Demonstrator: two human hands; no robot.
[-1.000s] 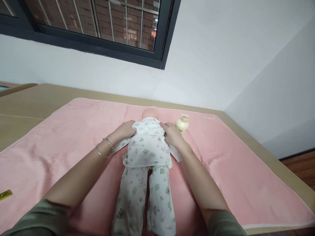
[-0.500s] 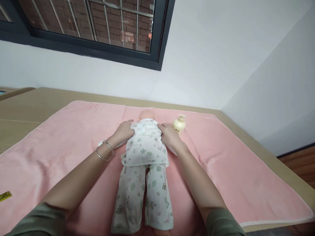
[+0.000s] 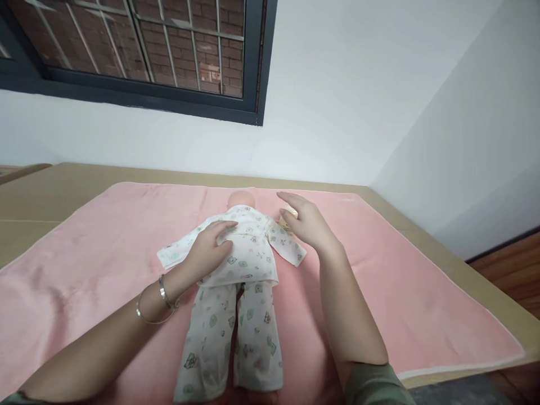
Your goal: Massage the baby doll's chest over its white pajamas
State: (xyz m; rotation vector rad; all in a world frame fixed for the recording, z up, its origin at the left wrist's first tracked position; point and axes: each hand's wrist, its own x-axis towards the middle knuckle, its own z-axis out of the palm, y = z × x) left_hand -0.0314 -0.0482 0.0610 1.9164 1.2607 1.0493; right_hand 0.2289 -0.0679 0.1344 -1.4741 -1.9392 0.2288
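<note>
We see a doll [image 3: 236,264] lying face down on a pink blanket [image 3: 105,247], its head [image 3: 241,198] pointing away from us and its legs toward us. It wears a white printed shirt and trousers, and both sleeves are spread out to the sides. Our left hand [image 3: 211,247] rests flat on the left part of the doll's back, fingers stretched and apart, clamped on nothing. Our right hand [image 3: 306,225] is lifted just above the doll's right sleeve [image 3: 289,247], open with the fingers together, and it holds nothing. Just behind this hand a cream bottle [image 3: 290,212] is mostly hidden. The blanket covers a light brown counter [image 3: 63,180], which stands against a white wall under a dark window [image 3: 139,50].
</note>
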